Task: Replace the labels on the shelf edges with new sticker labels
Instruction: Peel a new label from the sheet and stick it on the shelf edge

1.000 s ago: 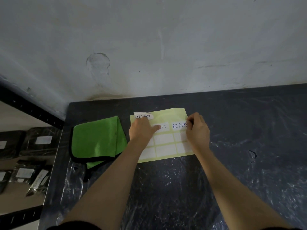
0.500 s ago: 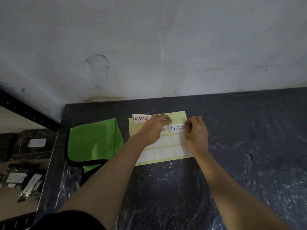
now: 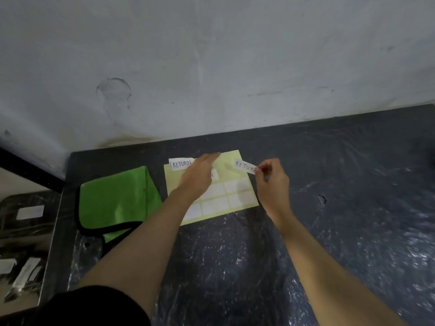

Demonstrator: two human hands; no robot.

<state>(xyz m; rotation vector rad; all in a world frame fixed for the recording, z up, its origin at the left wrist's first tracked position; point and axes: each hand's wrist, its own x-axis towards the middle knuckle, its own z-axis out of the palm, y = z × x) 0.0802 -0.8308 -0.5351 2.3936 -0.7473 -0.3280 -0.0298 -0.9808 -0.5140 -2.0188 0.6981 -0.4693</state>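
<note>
2 hands (image 3: 200,178) (image 3: 271,187), 1 sheet (image 3: 231,160), 1 cloth (image 3: 115,198)

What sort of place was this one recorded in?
Likely a stockroom: black metal shelving rail at left, dark bagged packets with white labels on the shelf below, a pale yellow sticker sheet and a handwritten white RETURN label.

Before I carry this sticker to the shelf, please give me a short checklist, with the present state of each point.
1. RETURN label free of the sticker sheet: ok, it is lifted above the sheet's right edge.
2. Grip of the right hand: ok, its fingers pinch one end of the label.
3. Sheet steadied by the left hand: ok, straight fingers press on it.
4. Sticky side clean: cannot tell.
5. The second RETURN label, at the sheet's far left corner, stuck down: cannot tell.
6. The green cloth off the sheet: ok, it lies to the left.
</note>
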